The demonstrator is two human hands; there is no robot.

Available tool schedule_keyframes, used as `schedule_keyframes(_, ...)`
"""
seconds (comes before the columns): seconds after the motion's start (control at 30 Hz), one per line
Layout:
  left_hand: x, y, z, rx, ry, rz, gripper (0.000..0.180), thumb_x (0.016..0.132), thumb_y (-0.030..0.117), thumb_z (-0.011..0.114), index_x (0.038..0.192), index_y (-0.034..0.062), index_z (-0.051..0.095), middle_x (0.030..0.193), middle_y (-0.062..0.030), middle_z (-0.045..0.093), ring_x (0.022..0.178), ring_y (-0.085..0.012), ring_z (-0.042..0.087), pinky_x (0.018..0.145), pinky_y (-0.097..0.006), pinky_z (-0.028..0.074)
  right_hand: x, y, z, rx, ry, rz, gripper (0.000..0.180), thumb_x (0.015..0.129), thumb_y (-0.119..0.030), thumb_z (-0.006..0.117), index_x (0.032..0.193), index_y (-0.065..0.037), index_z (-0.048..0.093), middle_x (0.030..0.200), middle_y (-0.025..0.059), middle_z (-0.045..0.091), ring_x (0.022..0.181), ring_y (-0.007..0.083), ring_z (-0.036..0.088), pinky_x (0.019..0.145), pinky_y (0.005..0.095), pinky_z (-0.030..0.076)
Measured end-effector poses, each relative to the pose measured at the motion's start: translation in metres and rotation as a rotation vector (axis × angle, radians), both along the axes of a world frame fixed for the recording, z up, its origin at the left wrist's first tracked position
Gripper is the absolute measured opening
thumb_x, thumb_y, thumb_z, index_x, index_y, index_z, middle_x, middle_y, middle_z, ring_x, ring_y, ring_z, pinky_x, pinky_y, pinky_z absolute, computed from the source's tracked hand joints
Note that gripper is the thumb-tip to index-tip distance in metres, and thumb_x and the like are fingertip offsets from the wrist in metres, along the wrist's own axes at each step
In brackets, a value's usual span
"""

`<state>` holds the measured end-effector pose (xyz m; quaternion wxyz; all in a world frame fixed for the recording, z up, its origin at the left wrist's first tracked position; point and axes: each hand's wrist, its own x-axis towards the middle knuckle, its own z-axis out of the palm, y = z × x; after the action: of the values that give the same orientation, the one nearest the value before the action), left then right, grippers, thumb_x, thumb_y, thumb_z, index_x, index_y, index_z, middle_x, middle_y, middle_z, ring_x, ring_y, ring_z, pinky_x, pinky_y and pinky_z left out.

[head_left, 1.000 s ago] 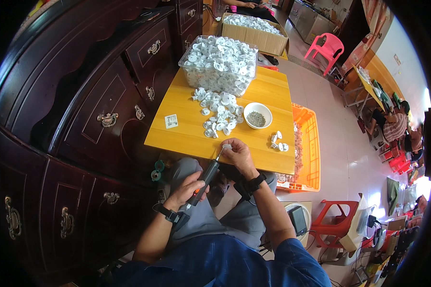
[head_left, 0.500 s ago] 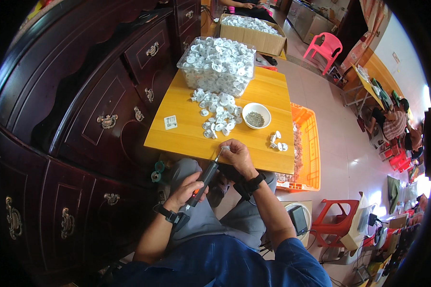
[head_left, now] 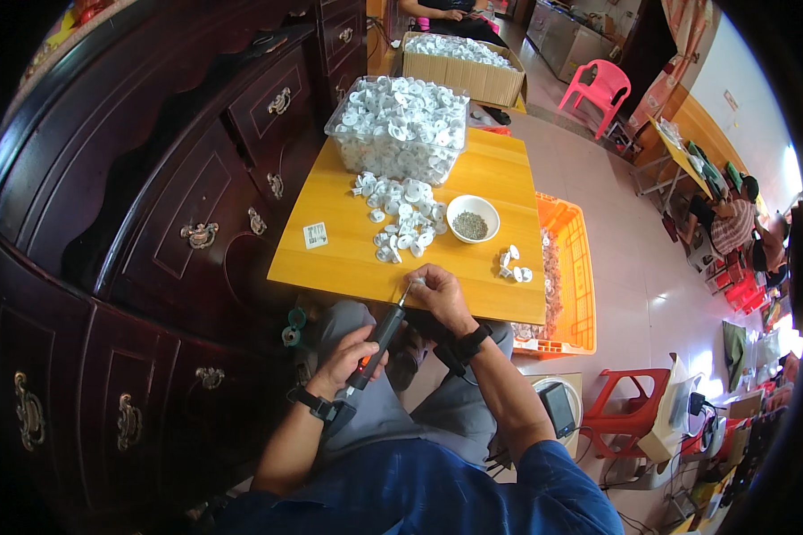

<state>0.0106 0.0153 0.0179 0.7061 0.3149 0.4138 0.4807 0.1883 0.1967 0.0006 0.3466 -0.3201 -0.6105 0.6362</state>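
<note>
My left hand (head_left: 348,358) is wrapped round a black electric screwdriver (head_left: 376,346), tilted with its bit pointing up and away. At the table's near edge my right hand (head_left: 440,294) pinches a small white plastic part (head_left: 417,282), mostly covered by the fingers. The bit's tip meets this part. Just beyond lies a loose pile of white plastic parts (head_left: 408,214). A white bowl (head_left: 456,204) to its right holds small grey metal pieces, too small to name surely. A few more white parts (head_left: 514,265) lie near the table's right edge.
A clear plastic bin (head_left: 393,147) heaped with white parts stands at the back of the yellow table (head_left: 330,260). An orange crate (head_left: 583,285) is at the right. Dark drawers (head_left: 169,223) line the left. Beyond are a full cardboard box (head_left: 459,78), a pink chair (head_left: 598,92) and other people.
The view has shifted slightly. Both hands keep nearly the same place, the screwdriver's tip still at the white part.
</note>
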Motion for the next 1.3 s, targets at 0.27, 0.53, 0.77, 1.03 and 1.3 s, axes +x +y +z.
schedule_keyframes(0.27, -0.0021, 0.0006, 0.0024, 0.019, -0.031, -0.024, 0.026, 0.096, 0.022, 0.052, 0.116, 0.0050, 0.051, 0.084, -0.0065, 0.063, 0.063, -0.0119, 0.061, 0.058, -0.025, 0.052, -0.0001, -0.0005, 0.0007, 0.000, -0.024, 0.006, 0.009, 0.094, 0.002, 0.063, 0.102, -0.001, 0.064, 0.099, 0.0034, 0.071, 0.090, 0.0086, 0.065, 0.082, 0.0232, 0.052)
schedule_keyframes(0.53, -0.0014, 0.0003, -0.0018, 0.022, 0.006, -0.009, 0.031, 0.094, 0.024, 0.053, 0.117, 0.0032, 0.052, 0.084, -0.0080, 0.062, 0.063, -0.0140, 0.059, 0.057, -0.027, 0.051, -0.0021, -0.0023, 0.0006, -0.010, 0.021, -0.020, 0.008, 0.092, 0.001, 0.065, 0.099, -0.002, 0.065, 0.094, 0.0020, 0.071, 0.086, 0.0080, 0.064, 0.079, 0.0239, 0.052)
schedule_keyframes(0.77, 0.0004, 0.0006, 0.0030, 0.032, 0.005, -0.009, 0.032, 0.093, 0.024, 0.053, 0.117, 0.0029, 0.052, 0.085, -0.0083, 0.063, 0.063, -0.0143, 0.059, 0.057, -0.027, 0.051, -0.0007, -0.0014, -0.0018, -0.013, 0.042, -0.010, 0.008, 0.092, 0.001, 0.065, 0.100, -0.002, 0.065, 0.096, 0.0028, 0.071, 0.087, 0.0086, 0.064, 0.080, 0.0242, 0.052)
schedule_keyframes(1.03, 0.0015, 0.0007, 0.0025, 0.034, 0.006, -0.011, 0.032, 0.093, 0.024, 0.054, 0.116, 0.0029, 0.052, 0.084, -0.0082, 0.062, 0.063, -0.0141, 0.059, 0.057, -0.027, 0.051, 0.0008, -0.0018, -0.0008, -0.021, 0.054, 0.016, 0.009, 0.093, 0.000, 0.065, 0.101, -0.002, 0.065, 0.097, 0.0035, 0.071, 0.088, 0.0092, 0.065, 0.081, 0.0247, 0.052)
schedule_keyframes(1.3, 0.0009, 0.0006, -0.0009, 0.051, -0.008, -0.019, 0.033, 0.095, 0.024, 0.052, 0.122, 0.0046, 0.051, 0.085, -0.0058, 0.062, 0.065, -0.0118, 0.060, 0.059, -0.025, 0.052, 0.0001, -0.0012, -0.0017, -0.026, 0.058, 0.016, 0.010, 0.092, 0.000, 0.065, 0.102, -0.002, 0.066, 0.097, 0.0033, 0.071, 0.088, 0.0086, 0.065, 0.081, 0.0241, 0.052)
